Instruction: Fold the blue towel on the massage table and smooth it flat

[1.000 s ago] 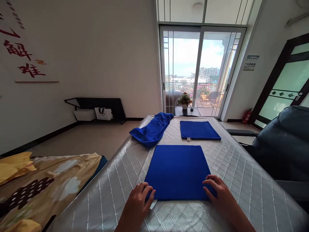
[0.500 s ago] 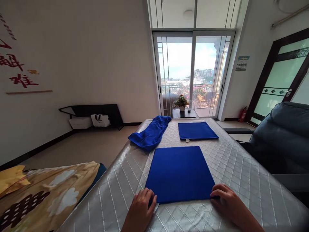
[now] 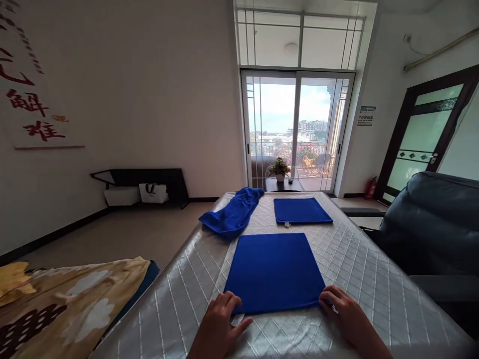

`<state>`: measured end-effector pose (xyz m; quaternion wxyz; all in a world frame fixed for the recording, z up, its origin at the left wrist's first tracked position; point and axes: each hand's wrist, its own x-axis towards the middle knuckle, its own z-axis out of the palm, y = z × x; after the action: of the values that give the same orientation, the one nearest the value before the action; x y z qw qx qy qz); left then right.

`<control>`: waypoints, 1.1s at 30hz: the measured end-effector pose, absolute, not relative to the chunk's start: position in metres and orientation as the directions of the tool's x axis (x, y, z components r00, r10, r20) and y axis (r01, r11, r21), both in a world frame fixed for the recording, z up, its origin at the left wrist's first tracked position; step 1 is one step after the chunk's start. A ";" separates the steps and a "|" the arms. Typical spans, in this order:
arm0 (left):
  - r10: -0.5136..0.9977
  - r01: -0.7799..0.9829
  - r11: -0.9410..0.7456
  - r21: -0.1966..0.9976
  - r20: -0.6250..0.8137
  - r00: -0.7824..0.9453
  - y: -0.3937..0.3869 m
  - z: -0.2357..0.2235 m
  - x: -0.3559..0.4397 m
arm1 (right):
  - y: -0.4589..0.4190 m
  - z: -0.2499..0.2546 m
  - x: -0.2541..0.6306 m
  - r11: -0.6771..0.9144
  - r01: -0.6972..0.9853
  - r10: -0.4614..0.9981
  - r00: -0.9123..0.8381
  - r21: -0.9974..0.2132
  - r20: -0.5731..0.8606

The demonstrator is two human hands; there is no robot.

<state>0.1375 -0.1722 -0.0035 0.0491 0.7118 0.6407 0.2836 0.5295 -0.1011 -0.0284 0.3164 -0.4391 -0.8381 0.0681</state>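
A flat blue folded towel (image 3: 277,271) lies squared out on the silver quilted cover in front of me. At its near left corner is my left hand (image 3: 220,319), fingers resting on the edge and thumb stretched away from them. My right hand (image 3: 340,309) has its fingers closed on the near right corner. Farther off lies another folded blue towel (image 3: 303,210) with a small white label on its near edge. To the left of that is a crumpled blue towel (image 3: 234,213), lying loosely near the cover's left edge.
The quilted silver cover (image 3: 175,309) spreads over the surface under the towels. A dark armchair (image 3: 437,224) stands at the right, and a patterned brown blanket (image 3: 75,299) is low at the left. A potted plant (image 3: 280,170) sits beyond the far edge, before sliding glass doors.
My left thumb has moved away from its fingers and off the towel's edge. The right hand stays at its corner. The view has tilted upward slightly.
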 end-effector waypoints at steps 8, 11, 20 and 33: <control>0.949 0.883 -0.149 0.445 0.315 0.002 -0.173 0.004 0.143 | -0.108 -0.023 0.523 0.615 0.690 0.743 -0.345 -0.382 0.573; 0.937 0.890 -0.177 0.421 0.347 0.022 -0.175 0.005 0.144 | -0.109 -0.022 0.522 0.617 0.699 0.727 -0.329 -0.362 0.603; 0.929 0.893 -0.158 0.421 0.369 -0.009 -0.179 0.007 0.146 | -0.110 -0.016 0.521 0.689 0.636 0.660 -0.354 -0.347 0.663; 0.953 0.875 -0.152 0.460 0.303 0.006 -0.186 0.018 0.151 | -0.108 -0.023 0.536 0.699 0.688 0.571 -0.376 -0.193 0.729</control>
<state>0.1511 -0.1859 0.0181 0.0704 0.7059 0.6473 0.2790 0.5359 -0.1080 -0.0234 0.4083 -0.3811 -0.8264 -0.0716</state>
